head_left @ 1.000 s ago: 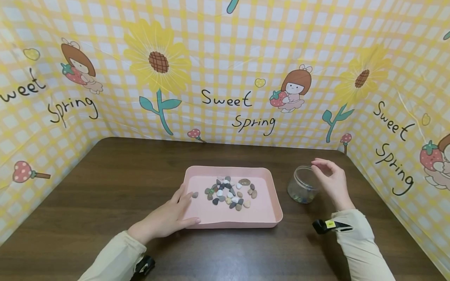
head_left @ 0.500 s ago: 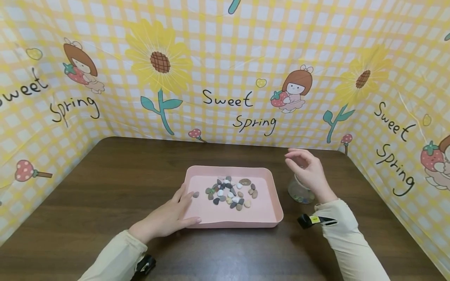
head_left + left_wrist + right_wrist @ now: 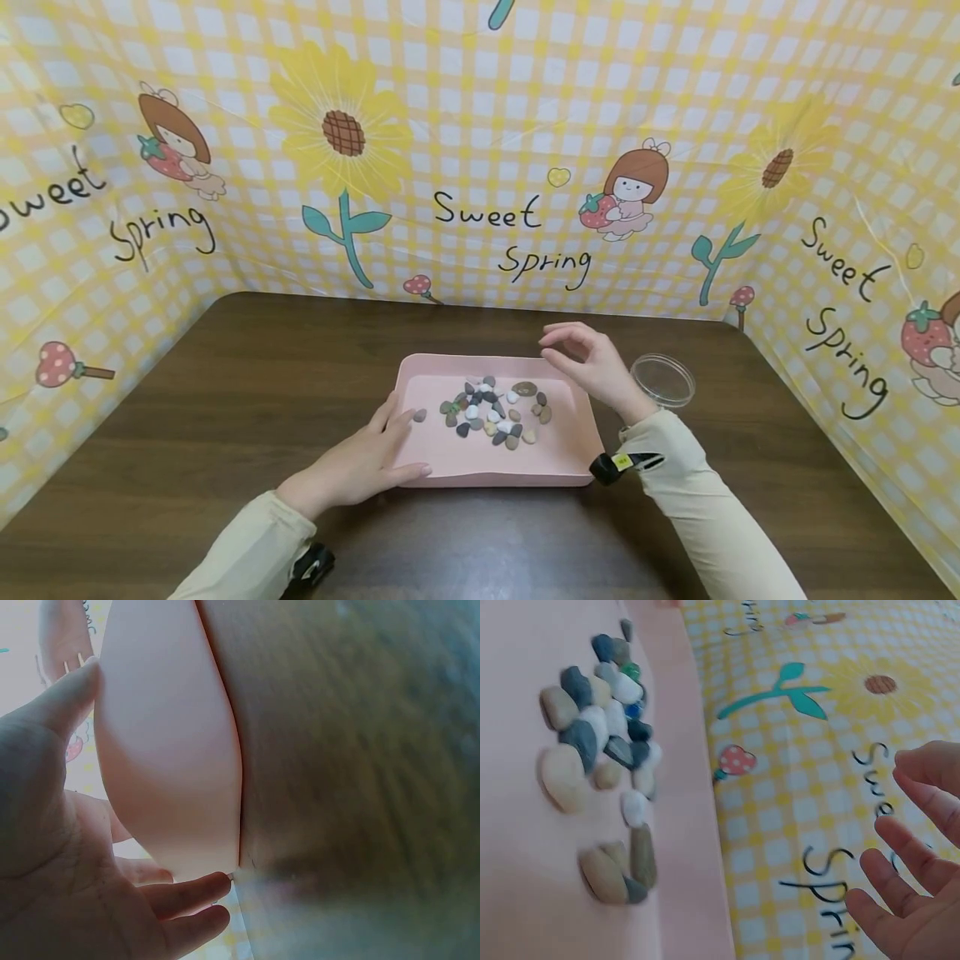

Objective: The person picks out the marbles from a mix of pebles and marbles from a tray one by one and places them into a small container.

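The pink tray (image 3: 465,462) holds a cluster of smooth pebbles (image 3: 512,443) in grey, white and tan. At its near left corner my left hand (image 3: 360,467) rests on the rim, the thumb (image 3: 71,694) over the front wall and the other fingers spread along the left side. One grey pebble (image 3: 420,415) lies apart, beside the left fingertips. My right hand (image 3: 588,362) hovers over the tray's far right corner, fingers loosely bent and nothing visible between them. A clear round jar (image 3: 675,385) stands right of the tray, its lower part hidden behind the right wrist and sleeve.
A dark wooden table (image 3: 247,375) lies under everything. Yellow checked cloth (image 3: 480,150) with printed flowers walls it in at the back and both sides. A green bead (image 3: 630,671) and a blue bead (image 3: 634,711) show among the pebbles.
My right hand has moved left from the jar, passing over it, to above the tray's far right corner. The left hand and the tray have stayed in place.
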### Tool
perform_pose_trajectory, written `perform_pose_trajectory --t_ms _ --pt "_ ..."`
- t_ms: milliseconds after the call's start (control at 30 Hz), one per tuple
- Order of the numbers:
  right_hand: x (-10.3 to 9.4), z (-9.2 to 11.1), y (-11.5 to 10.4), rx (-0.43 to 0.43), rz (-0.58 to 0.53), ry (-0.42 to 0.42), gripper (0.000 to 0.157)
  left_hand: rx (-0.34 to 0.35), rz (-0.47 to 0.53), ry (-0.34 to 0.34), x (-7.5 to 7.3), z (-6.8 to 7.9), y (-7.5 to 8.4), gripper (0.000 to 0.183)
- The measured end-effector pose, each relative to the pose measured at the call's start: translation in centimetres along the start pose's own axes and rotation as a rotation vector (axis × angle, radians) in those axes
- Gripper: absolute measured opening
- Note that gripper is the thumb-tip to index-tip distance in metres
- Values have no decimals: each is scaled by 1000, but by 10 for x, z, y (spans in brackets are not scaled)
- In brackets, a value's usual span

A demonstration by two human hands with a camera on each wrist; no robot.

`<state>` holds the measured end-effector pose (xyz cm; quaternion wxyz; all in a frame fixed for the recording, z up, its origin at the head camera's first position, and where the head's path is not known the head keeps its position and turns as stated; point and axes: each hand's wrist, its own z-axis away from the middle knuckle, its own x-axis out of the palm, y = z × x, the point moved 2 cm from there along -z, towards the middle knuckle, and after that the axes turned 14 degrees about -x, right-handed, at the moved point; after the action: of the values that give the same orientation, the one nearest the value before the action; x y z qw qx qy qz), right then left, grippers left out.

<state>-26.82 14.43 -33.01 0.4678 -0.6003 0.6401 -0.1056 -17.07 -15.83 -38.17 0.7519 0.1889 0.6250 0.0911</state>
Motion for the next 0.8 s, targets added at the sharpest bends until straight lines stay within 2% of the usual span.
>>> perform_pose_trajectory --t_ms 233,533,800 --pt "23 -12 6 -2 -9 -98 17 8 2 7 1 -1 0 85" --pt "48 -25 11 -3 -115 -221 21 -2 -2 8 0 1 1 85" --pt "64 -30 16 47 -27 -343 20 -12 1 -1 0 0 2 85"
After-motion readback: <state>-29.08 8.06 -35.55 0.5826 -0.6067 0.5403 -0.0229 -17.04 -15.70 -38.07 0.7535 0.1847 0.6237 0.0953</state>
